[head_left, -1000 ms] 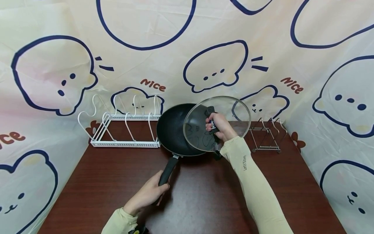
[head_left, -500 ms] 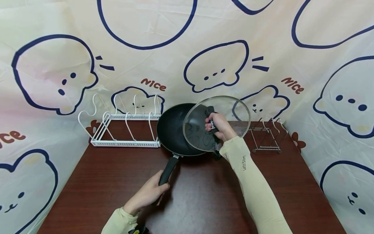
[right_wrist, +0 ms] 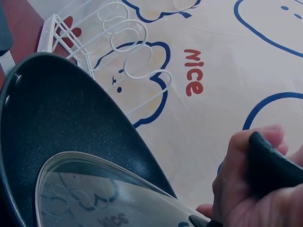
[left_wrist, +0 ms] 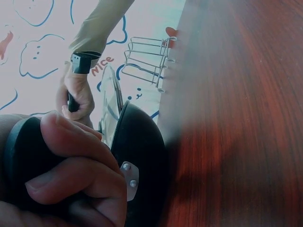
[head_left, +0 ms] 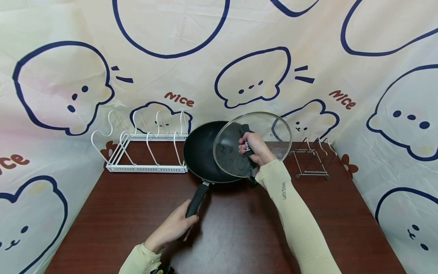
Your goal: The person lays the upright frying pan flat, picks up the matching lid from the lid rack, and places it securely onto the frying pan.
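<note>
The pan [head_left: 202,152] is black, the table [head_left: 236,228] brown, the cream backdrop [head_left: 198,78] patterned in navy.

Along your right sleeve [head_left: 297,217] you can read "LetsSlim" in dark letters. The cartoon-printed backdrop cloth [head_left: 202,82] before you says "Nice" twice in red-brown, plus a cropped "ice" at your far left. Your right-wrist view shows "Nice" faintly in the glass lid [right_wrist: 90,194]; white lettering on its black handle [head_left: 245,130] is too small to read.

On the table [head_left: 236,232], left to right: dish rack [head_left: 147,168], then pan [head_left: 202,152] (just beside it, handle [head_left: 198,197] frontward), lid [head_left: 227,146] over the pan's right part, wire stand [head_left: 312,174]; behind everything, backdrop [head_left: 195,80].
</note>
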{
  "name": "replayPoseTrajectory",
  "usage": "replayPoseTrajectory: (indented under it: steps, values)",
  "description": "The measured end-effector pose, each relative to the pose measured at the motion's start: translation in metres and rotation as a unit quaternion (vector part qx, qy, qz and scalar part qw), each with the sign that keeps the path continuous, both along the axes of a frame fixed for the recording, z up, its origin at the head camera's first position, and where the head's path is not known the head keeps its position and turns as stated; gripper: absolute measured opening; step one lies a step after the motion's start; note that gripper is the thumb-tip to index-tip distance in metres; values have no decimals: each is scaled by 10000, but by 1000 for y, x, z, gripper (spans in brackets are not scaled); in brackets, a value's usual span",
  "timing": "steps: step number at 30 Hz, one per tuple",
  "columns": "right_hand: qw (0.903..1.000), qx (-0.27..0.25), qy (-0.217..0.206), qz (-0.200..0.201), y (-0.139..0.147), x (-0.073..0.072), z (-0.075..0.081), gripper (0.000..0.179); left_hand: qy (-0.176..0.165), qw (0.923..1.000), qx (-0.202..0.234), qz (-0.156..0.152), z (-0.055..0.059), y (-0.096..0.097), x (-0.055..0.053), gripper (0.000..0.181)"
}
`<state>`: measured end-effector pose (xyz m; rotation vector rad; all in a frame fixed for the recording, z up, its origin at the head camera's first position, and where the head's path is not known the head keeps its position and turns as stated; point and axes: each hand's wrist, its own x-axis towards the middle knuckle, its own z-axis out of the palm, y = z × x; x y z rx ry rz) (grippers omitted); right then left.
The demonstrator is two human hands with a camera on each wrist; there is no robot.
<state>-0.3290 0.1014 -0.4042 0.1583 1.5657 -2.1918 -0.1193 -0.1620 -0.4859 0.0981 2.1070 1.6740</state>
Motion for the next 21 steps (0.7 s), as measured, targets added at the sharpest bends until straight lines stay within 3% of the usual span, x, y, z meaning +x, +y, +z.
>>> replayPoseTrajectory:
  steps: [21]
  values:
    - [9999, 98, 38, -59, -4, 0, 1, 14, -3, 10000, 26, -22, 1, 0, 0, 21]
